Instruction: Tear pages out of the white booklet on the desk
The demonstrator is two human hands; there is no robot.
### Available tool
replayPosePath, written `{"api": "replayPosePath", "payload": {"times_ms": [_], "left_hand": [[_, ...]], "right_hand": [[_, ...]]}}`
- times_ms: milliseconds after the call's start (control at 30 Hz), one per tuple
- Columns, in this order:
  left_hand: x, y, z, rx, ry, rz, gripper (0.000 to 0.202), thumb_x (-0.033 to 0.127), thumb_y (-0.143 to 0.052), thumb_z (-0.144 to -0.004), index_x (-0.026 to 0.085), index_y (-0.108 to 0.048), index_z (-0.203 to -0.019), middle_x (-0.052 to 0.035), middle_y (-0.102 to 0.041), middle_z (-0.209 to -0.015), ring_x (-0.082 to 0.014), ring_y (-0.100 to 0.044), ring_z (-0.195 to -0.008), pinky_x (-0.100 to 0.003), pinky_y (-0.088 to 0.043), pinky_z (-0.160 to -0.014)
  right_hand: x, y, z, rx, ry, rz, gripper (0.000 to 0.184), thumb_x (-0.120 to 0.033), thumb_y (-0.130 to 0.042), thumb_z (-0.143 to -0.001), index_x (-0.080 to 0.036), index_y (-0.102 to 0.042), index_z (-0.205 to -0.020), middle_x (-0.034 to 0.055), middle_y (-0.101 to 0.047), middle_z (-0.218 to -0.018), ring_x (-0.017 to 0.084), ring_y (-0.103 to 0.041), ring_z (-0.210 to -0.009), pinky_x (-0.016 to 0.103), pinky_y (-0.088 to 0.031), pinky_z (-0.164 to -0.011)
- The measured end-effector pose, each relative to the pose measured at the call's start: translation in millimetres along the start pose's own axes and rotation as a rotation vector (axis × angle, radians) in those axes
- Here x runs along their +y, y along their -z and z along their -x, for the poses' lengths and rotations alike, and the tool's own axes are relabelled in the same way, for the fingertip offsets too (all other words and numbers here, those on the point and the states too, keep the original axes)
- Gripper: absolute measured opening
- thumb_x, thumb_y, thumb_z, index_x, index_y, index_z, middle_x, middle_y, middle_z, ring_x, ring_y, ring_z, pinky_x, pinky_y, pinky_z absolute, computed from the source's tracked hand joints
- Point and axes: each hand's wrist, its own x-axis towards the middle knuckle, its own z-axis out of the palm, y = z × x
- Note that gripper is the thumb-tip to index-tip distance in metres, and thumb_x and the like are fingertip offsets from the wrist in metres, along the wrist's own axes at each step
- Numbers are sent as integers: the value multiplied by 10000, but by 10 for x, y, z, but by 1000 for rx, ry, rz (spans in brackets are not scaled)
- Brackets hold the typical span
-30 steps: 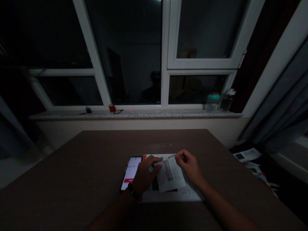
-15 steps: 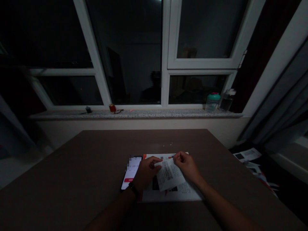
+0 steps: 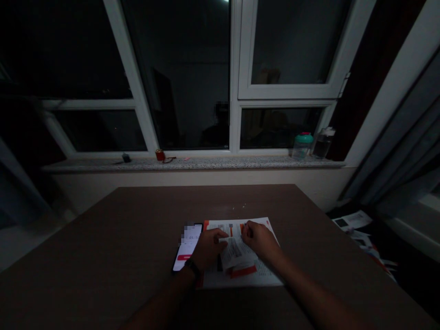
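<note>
A printed paper sheet point(image 3: 237, 250) with orange markings lies near the front of a dark brown table point(image 3: 137, 238). Part of it is folded over onto itself. My left hand point(image 3: 208, 250) presses its fingers closed on the left side of the folded flap. My right hand point(image 3: 259, 238) pinches the flap's upper right corner. A lit phone point(image 3: 187, 247) lies flat just left of my left hand, touching the paper's edge. A dark band sits on my left wrist.
A stone window sill point(image 3: 192, 163) runs behind the table, holding a green-lidded jar point(image 3: 301, 145), a clear bottle point(image 3: 322, 143) and a small red object point(image 3: 160, 155). Dark windows rise above. Papers point(image 3: 354, 221) lie on the floor at right, beside curtains.
The folded flap has come down flatter and shorter onto the sheet, showing an orange strip at its lower edge. Both hands moved slightly left and down with it.
</note>
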Motion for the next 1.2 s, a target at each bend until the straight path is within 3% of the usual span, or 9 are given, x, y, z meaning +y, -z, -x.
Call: {"api": "replayPosePath", "payload": {"times_ms": [400, 633, 867, 1200], "left_hand": [[-29, -38, 28, 28, -32, -121, 194, 140, -604, -718, 187, -697, -881, -2, -662, -730, -178, -601, -655, -275, -438, -618], [-11, -47, 13, -8, 26, -197, 193, 136, -618, -728, 186, -689, -900, -9, -676, -790, -174, -604, -704, -264, -430, -649], [-20, -40, 23, -19, 31, -179, 180, 133, -606, -736, 183, -679, -893, -5, -676, -790, -180, -611, -729, -271, -432, -674], [-6, -20, 1, 14, 20, -90, 175, 234, -558, -799, 179, -645, -940, -10, -634, -785, -180, -598, -716, -272, -430, -652]], "right_hand": [[-24, -13, 15, -56, 76, 256, 107, -200, -597, -791, -200, -643, -695, 42, -689, -743, 179, -629, -675, 258, -344, -596], [-134, 17, 24, -154, 47, 384, 122, -284, -591, -825, -194, -673, -817, 65, -707, -865, 205, -659, -810, 268, -409, -704], [-198, 10, 60, -199, 44, 471, 298, -429, -666, -777, -165, -652, -915, 107, -693, -938, 250, -649, -884, 300, -431, -743], [-97, -64, -7, -152, 81, 445, 148, -319, -607, -846, -179, -638, -883, 85, -668, -954, 217, -632, -899, 289, -417, -779]]}}
